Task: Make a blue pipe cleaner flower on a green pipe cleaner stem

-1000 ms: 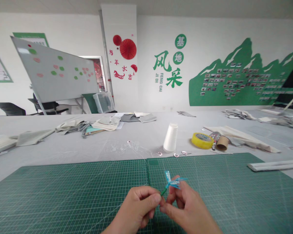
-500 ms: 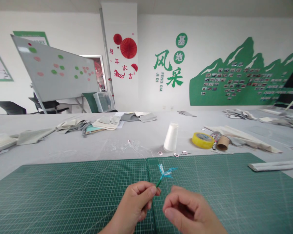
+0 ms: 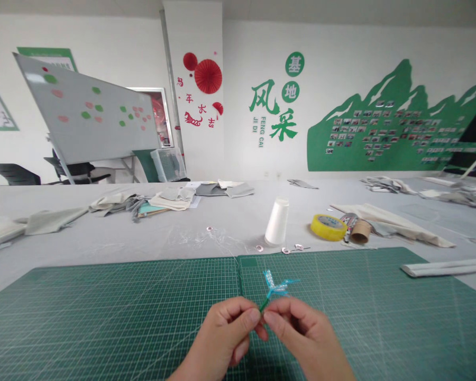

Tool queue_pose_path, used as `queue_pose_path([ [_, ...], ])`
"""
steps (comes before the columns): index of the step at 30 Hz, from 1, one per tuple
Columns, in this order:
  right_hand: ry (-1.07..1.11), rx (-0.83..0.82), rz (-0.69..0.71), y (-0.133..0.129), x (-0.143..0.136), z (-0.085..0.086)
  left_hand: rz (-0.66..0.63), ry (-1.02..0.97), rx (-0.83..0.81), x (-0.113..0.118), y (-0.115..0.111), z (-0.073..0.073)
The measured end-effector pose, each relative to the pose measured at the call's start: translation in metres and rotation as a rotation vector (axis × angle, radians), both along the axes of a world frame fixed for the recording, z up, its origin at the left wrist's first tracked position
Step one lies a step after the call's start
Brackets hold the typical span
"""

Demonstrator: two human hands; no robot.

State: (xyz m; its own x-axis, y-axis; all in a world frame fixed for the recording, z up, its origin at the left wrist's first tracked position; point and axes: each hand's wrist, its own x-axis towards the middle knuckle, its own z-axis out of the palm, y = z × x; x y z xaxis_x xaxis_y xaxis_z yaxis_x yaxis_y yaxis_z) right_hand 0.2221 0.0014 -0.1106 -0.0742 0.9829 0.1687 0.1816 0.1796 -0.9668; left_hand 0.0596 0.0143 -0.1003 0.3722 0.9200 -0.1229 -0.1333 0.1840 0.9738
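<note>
Between the thumb and forefinger of my left hand (image 3: 230, 328) is the green stem of a small ribbon flower (image 3: 276, 287). Its head is made of thin blue strips, some with white dots, and it leans up and to the right. My right hand (image 3: 301, 328) pinches close beside the left one, its thumb and fingertip at the same stem. The fingertips of the two hands nearly meet and cover the stem's lower part. Under both hands lies a green cutting mat (image 3: 143, 312) with a white grid.
Beyond the mat stand a white thread cone (image 3: 276, 221) and a yellow tape roll (image 3: 328, 227) beside a cardboard tube (image 3: 360, 231). Loose clear threads (image 3: 206, 238) and small round tags (image 3: 286, 250) lie nearby. Folded grey cloth strips (image 3: 444, 267) rest at the right; fabric pieces (image 3: 174, 197) lie farther back.
My right hand has come in to the left and closed at the stem beside my left hand. The flower and my left hand have shifted slightly right and down.
</note>
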Motion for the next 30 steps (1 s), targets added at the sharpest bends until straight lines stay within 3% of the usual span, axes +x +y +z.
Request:
queue_pose_path([
  [11,0.002,-0.013,0.017,0.0,-0.001,0.0,-0.024,0.021,0.015,-0.001,0.001,-0.004],
  [20,-0.039,0.045,-0.147,-0.006,-0.01,0.005,-0.049,0.1,0.056,-0.001,-0.001,-0.006],
  [30,-0.058,0.034,-0.158,-0.005,-0.011,-0.014,-0.072,0.143,0.107,0.0,-0.001,-0.006],
])
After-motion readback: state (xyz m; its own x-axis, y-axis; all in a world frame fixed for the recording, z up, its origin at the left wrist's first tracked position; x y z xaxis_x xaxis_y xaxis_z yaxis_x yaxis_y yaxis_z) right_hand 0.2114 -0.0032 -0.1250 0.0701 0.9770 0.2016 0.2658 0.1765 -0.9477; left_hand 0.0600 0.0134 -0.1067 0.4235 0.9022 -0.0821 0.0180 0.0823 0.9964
